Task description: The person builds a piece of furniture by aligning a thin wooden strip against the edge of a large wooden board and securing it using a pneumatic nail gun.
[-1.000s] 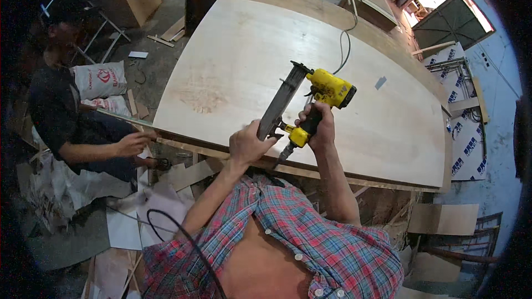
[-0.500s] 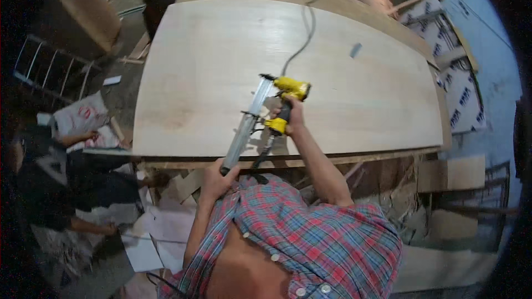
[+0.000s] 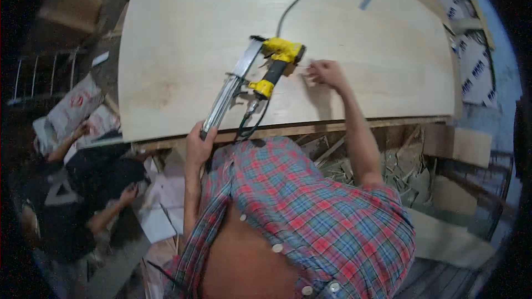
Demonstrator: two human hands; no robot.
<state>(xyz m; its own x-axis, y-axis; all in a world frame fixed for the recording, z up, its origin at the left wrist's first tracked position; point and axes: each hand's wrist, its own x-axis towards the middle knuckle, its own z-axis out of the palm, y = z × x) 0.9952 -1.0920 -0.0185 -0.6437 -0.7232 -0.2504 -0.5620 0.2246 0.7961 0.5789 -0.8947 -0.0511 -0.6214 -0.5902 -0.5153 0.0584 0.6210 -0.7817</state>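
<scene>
A yellow and black nail gun (image 3: 281,51) with a long silver magazine (image 3: 235,80) is held at a tilt above a pale wooden panel (image 3: 183,39). My left hand (image 3: 198,147) is wrapped round the lower end of the magazine, near the panel's front edge. To the right of the gun's head, apart from its handle, is my right hand (image 3: 328,74). Its fingers are curled in a pinch; whether something small is between them I cannot make out. An air hose (image 3: 270,105) loops below the gun's handle, and a grey hose stretch (image 3: 293,5) shows beyond the gun.
A small grey-blue piece (image 3: 365,2) lies on the panel at the far right. Left of me a co-worker in dark clothes (image 3: 66,199) sits low beside a white sack (image 3: 75,105). Wood scraps (image 3: 413,182) lie below the panel's front edge. Wrapped boards (image 3: 474,72) stand at the right.
My right hand has let go of the nail gun's handle and moved to the right. My left hand still holds the magazine. The view has shifted, so the panel sits higher.
</scene>
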